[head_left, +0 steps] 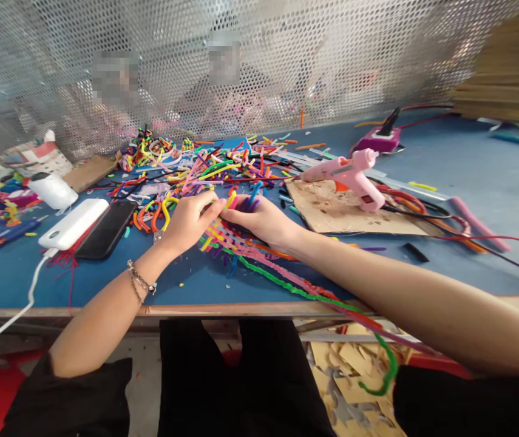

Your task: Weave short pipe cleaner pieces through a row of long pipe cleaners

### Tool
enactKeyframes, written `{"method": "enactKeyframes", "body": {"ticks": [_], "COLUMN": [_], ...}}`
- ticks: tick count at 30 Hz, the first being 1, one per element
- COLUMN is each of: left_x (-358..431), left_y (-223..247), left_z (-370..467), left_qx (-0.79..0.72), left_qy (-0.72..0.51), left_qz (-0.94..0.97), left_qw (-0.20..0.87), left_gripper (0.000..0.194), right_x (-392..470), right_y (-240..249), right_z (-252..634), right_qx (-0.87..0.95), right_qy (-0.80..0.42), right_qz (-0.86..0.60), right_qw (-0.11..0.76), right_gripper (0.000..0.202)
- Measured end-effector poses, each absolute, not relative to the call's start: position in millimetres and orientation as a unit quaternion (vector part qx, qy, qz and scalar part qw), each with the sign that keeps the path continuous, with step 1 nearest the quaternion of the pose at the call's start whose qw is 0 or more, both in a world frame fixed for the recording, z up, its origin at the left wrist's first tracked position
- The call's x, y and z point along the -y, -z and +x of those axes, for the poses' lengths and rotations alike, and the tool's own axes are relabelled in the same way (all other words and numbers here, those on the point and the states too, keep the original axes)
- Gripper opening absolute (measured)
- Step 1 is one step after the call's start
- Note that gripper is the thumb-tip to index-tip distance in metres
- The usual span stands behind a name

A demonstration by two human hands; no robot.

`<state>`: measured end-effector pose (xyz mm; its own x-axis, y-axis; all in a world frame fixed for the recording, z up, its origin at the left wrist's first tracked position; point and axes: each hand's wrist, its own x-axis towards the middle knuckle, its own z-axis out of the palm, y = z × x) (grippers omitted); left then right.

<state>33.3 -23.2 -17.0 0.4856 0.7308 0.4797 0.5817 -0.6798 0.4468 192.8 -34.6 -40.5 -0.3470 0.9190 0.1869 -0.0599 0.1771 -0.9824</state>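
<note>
Both hands meet over the blue table near the middle of the view. My left hand [195, 220] has its thumb and fingers pinched together at a bundle of coloured fuzzy strips. My right hand [261, 221] is wrapped round the same bundle, with yellow, blue and purple ends poking out above its fingers. Woven pink and green strands [281, 276] run from under the hands to the right and hang over the table's front edge. A pile of loose coloured pieces [223, 164] lies just behind the hands.
A pink glue gun [357, 176] rests on a cardboard piece [323, 212] at the right, its cables trailing rightward. At the left lie a black phone [107, 230] and a white power bank [74, 223]. Behind the table [464, 267] stands a perforated metal screen [286, 73].
</note>
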Motion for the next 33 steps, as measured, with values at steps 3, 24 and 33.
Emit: {"method": "enactKeyframes", "body": {"ticks": [3, 24, 33], "left_x": [23.4, 20.3, 20.2], "left_y": [15.4, 20.9, 14.2], "left_z": [33.7, 31.6, 29.7], "left_qx": [-0.382, -0.354, -0.352], "left_qy": [-0.331, -0.332, -0.335], "left_qz": [0.855, 0.858, 0.855], "left_qw": [0.120, 0.168, 0.183], "left_gripper": [0.036, 0.034, 0.036], "right_x": [35.0, 37.6, 38.1], "right_y": [39.5, 41.5, 39.2], "right_z": [194.0, 198.5, 200.4], "right_qx": [0.618, 0.611, 0.622], "right_qy": [-0.535, -0.550, -0.553], "right_qz": [-0.345, -0.342, -0.332], "right_qw": [0.461, 0.455, 0.445], "right_gripper": [0.036, 0.028, 0.026]}}
